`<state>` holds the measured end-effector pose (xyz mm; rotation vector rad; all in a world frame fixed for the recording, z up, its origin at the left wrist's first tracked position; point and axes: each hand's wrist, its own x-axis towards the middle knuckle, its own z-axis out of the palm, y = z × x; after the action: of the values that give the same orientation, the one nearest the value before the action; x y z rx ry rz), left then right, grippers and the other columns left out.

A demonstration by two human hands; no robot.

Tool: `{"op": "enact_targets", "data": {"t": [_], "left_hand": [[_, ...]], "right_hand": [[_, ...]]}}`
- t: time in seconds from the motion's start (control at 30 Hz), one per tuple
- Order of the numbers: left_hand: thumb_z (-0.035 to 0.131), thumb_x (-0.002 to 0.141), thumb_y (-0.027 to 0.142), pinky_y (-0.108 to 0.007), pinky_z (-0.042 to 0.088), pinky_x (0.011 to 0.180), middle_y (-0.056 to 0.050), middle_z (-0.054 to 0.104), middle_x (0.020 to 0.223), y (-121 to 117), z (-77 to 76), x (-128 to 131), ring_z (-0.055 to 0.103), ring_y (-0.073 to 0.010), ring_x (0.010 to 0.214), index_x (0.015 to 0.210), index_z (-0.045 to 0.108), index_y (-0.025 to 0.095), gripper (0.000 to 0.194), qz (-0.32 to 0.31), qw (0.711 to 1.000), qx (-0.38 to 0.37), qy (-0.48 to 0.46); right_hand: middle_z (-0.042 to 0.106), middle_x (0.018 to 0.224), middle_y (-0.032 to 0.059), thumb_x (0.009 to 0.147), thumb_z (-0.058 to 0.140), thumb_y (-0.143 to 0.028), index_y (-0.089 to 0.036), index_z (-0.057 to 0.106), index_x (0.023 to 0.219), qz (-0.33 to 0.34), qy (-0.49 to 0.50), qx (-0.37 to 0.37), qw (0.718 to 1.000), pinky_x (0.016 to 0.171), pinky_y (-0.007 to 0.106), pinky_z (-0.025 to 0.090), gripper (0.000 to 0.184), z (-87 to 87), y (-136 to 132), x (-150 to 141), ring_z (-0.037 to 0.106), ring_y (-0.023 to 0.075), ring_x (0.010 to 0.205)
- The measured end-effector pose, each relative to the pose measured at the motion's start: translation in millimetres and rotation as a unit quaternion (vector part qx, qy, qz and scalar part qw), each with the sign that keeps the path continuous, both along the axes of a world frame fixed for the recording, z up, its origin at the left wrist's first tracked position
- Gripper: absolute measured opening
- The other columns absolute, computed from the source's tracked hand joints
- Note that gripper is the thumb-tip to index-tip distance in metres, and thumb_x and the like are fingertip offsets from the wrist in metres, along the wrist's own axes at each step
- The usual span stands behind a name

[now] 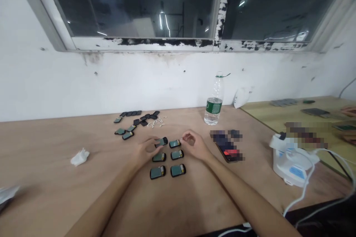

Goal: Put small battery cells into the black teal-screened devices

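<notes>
Two bare forearms [111,196] rise from the near edge of a pale tan wooden surface [50,189]. Six black rounded-rectangular modules with teal panels [158,172] lie in two rows-deep columns at the surface's middle. The left grip [146,151] has curled fingers touching the farthest left module, and whether they clamp it cannot be told. The right grip [193,145] sits just beside the farthest right module, its fingers bunched together around nothing. Left of them lies a crumpled white tissue [80,157]. Farther on, a loose cluster of small black and teal pieces [128,135] sits near tiny white bits [157,121]. Toward the right edge stand a blurred phone [228,152], a clear water bottle with a green label [213,110], and a white plastic appliance with a white cable [292,161].
</notes>
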<state>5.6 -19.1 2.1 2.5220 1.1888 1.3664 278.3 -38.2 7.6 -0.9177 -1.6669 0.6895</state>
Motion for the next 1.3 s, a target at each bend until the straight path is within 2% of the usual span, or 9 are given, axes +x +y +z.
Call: {"op": "enact_targets", "data": {"t": [0.1, 0.2, 0.5, 0.67, 0.77, 0.87, 1.0, 1.17, 1.3], "left_hand": [[0.073, 0.085, 0.053, -0.037, 0.063, 0.080, -0.005, 0.080, 0.102, 7, -3.8, -9, 0.076, -0.0255, 0.089, 0.084, 0.074, 0.024, 0.029, 0.045, 0.995, -0.086, 0.000], [0.075, 0.083, 0.052, -0.038, 0.063, 0.079, -0.006, 0.080, 0.100, 16, -10.0, -17, 0.076, -0.0272, 0.090, 0.081, 0.074, 0.023, 0.029, 0.032, 0.991, -0.127, 0.019], [0.079, 0.078, 0.051, -0.040, 0.064, 0.076, -0.006, 0.081, 0.098, 22, -15.5, -21, 0.076, -0.0266, 0.083, 0.087, 0.077, 0.024, 0.029, 0.025, 0.986, -0.164, 0.022], [0.071, 0.087, 0.054, -0.041, 0.062, 0.088, -0.005, 0.080, 0.109, 18, -3.0, -17, 0.075, -0.0278, 0.097, 0.091, 0.079, 0.025, 0.030, 0.016, 0.987, -0.159, 0.025], [0.062, 0.096, 0.050, -0.040, 0.059, 0.093, -0.005, 0.079, 0.108, 17, 6.8, -2, 0.074, -0.0259, 0.101, 0.089, 0.079, 0.026, 0.030, -0.025, 0.991, -0.128, 0.037], [0.063, 0.095, 0.045, -0.041, 0.057, 0.094, -0.005, 0.078, 0.106, 21, 11.3, 22, 0.072, -0.0262, 0.103, 0.092, 0.079, 0.027, 0.024, -0.073, 0.988, -0.102, 0.089], [0.073, 0.087, 0.038, -0.045, 0.053, 0.096, -0.005, 0.079, 0.104, 30, 10.2, 48, 0.071, -0.0296, 0.103, 0.094, 0.079, 0.028, 0.013, -0.058, 0.979, -0.108, 0.161], [0.077, 0.081, 0.036, -0.038, 0.055, 0.081, -0.002, 0.079, 0.087, 36, 9.7, 55, 0.073, -0.0258, 0.080, 0.090, 0.079, 0.028, 0.013, -0.054, 0.971, -0.144, 0.182], [0.076, 0.079, 0.032, -0.039, 0.055, 0.083, -0.002, 0.078, 0.091, 32, 6.3, 50, 0.074, -0.0249, 0.084, 0.084, 0.075, 0.025, 0.009, -0.041, 0.983, -0.080, 0.162]], "right_hand": [[0.067, 0.084, 0.0039, 0.083, 0.064, -0.031, -0.019, 0.062, 0.088, -0.074, -0.008, -0.031, 0.997, 0.074, 0.030, 0.051, 0.013, -6.4, 15, 18, 0.061, 0.0179, 0.077], [0.064, 0.077, 0.0017, 0.077, 0.062, -0.025, -0.020, 0.060, 0.083, -0.146, -0.038, -0.046, 0.988, 0.069, 0.028, 0.049, 0.008, -16.2, 27, 34, 0.059, 0.0170, 0.071], [0.069, 0.075, 0.0023, 0.068, 0.061, -0.009, -0.020, 0.066, 0.078, -0.163, -0.226, -0.103, 0.955, 0.065, 0.027, 0.041, 0.015, -22.4, 29, 48, 0.060, 0.0175, 0.068], [0.069, 0.075, 0.0015, 0.082, 0.057, -0.018, -0.021, 0.064, 0.077, -0.165, -0.206, -0.083, 0.961, 0.067, 0.026, 0.040, 0.009, -18.3, 30, 51, 0.059, 0.0170, 0.068], [0.066, 0.073, 0.0014, 0.091, 0.047, -0.025, -0.021, 0.060, 0.074, -0.182, -0.169, -0.070, 0.966, 0.067, 0.027, 0.040, 0.022, -14.7, 32, 54, 0.057, 0.0179, 0.070], [0.069, 0.081, 0.0038, 0.093, 0.043, -0.024, -0.021, 0.062, 0.078, -0.200, -0.139, -0.064, 0.968, 0.074, 0.028, 0.042, 0.025, -12.2, 34, 56, 0.060, 0.0201, 0.078], [0.072, 0.090, 0.0042, 0.087, 0.041, -0.015, -0.022, 0.064, 0.081, -0.180, -0.110, -0.067, 0.975, 0.083, 0.030, 0.044, 0.025, -13.3, 34, 57, 0.064, 0.0216, 0.089], [0.070, 0.089, 0.0025, 0.083, 0.041, -0.009, -0.022, 0.064, 0.083, -0.131, -0.109, -0.044, 0.984, 0.084, 0.030, 0.046, 0.026, -11.5, 30, 52, 0.064, 0.0204, 0.089], [0.067, 0.095, 0.0047, 0.082, 0.046, -0.005, -0.020, 0.065, 0.089, -0.054, -0.131, -0.001, 0.990, 0.086, 0.031, 0.048, 0.026, -3.4, 19, 40, 0.063, 0.0201, 0.091]]}}
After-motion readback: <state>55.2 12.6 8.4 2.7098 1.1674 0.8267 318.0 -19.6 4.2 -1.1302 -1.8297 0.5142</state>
